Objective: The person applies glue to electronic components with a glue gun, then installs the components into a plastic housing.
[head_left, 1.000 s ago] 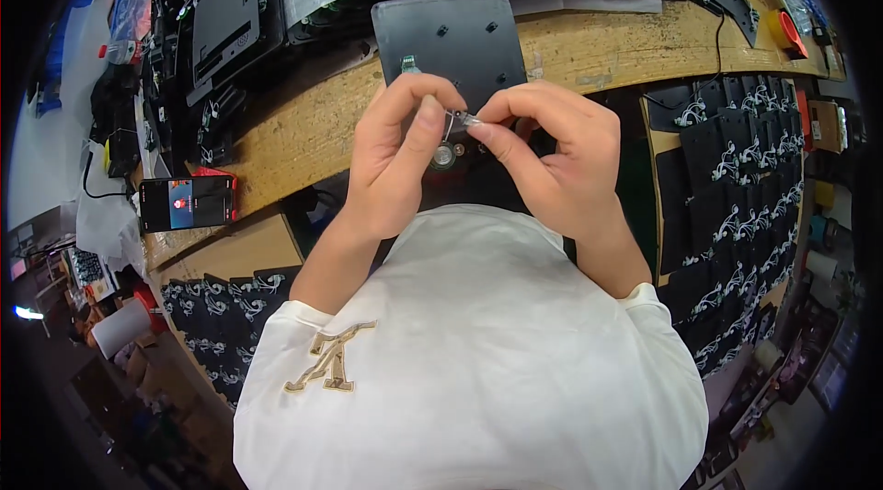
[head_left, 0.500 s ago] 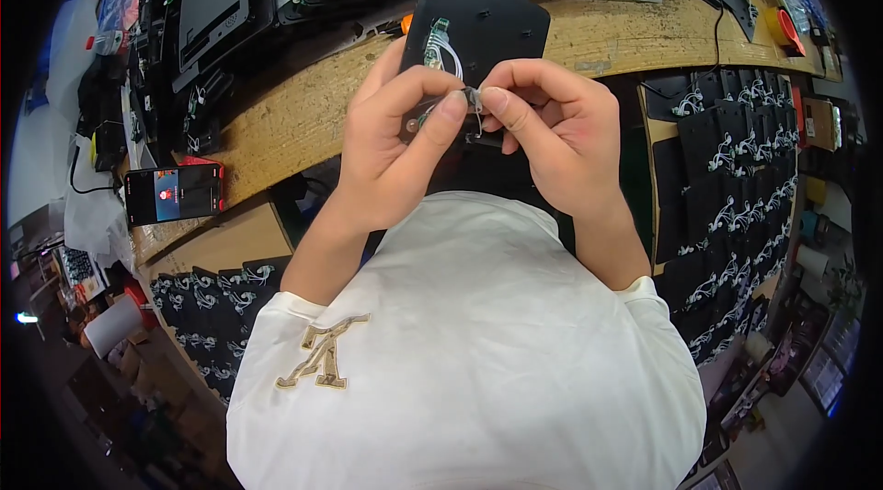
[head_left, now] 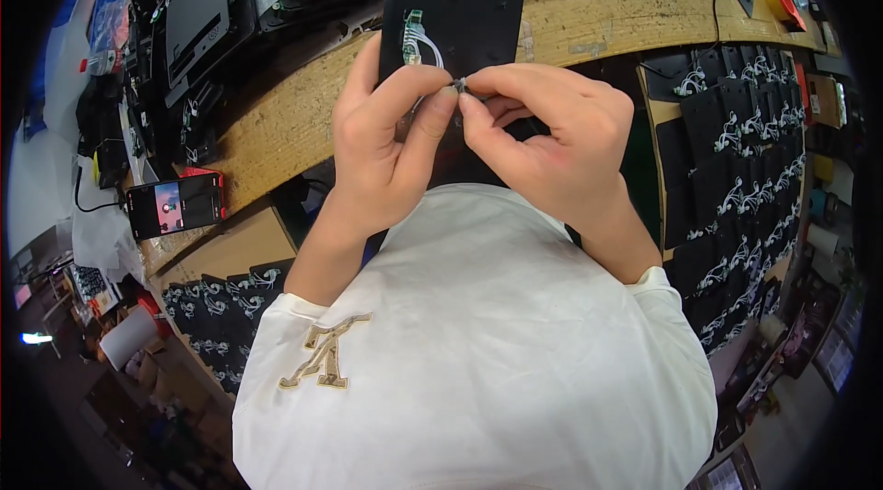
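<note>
A flat black plastic panel (head_left: 464, 7) tilts up beyond my hands, with a small green circuit board (head_left: 414, 25) and white wires (head_left: 430, 50) on its left side. My left hand (head_left: 382, 140) supports the panel's left edge with its fingers behind it, while its thumb and forefinger pinch a tiny grey connector (head_left: 458, 85). From the other side, my right hand (head_left: 552, 126) meets it, thumb and forefinger closed at the same small connector. The fingertips hide most of it. My right hand's other fingers are curled beneath.
A wooden bench (head_left: 285, 117) runs across in front of me. A lit phone (head_left: 175, 205) lies at its left edge. Rows of black panels with white wires (head_left: 727, 168) stand on the right, with more panels (head_left: 221, 306) at lower left. A red tape roll (head_left: 785, 2) sits far right.
The panel and both hands have shifted slightly left and away from me. My right hand has turned flatter, and its fingertips have come closer to the left ones around the connector.
</note>
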The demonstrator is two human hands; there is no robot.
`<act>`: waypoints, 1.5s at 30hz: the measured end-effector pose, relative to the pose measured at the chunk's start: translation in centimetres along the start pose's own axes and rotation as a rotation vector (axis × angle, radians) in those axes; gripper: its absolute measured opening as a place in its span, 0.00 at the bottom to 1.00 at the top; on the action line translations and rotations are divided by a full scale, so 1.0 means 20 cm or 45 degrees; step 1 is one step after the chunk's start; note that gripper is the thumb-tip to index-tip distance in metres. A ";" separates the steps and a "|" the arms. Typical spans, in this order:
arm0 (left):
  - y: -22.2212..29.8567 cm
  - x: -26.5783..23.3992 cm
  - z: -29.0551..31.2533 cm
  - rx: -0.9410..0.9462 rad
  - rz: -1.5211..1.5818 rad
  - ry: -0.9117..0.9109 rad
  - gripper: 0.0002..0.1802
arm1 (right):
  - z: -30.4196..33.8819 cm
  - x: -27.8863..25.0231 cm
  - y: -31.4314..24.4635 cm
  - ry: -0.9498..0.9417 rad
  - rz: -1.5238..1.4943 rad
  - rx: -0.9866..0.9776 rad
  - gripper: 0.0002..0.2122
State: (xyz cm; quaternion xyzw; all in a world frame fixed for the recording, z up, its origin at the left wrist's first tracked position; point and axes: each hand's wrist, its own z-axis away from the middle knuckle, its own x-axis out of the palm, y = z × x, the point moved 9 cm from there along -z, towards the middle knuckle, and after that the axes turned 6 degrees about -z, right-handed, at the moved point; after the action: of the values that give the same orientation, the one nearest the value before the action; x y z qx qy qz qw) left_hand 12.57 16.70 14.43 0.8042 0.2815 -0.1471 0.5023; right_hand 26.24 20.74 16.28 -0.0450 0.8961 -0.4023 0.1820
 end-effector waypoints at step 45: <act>0.11 0.01 0.01 0.111 -0.288 -0.137 0.06 | 0.03 0.03 -0.13 -0.237 0.270 -0.158 0.06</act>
State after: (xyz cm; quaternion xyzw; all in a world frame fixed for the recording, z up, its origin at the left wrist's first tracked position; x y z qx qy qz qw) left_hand 14.10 15.77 15.76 0.7795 0.3364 -0.2577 0.4614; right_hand 25.71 18.48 17.58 0.0016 0.8982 -0.3189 0.3025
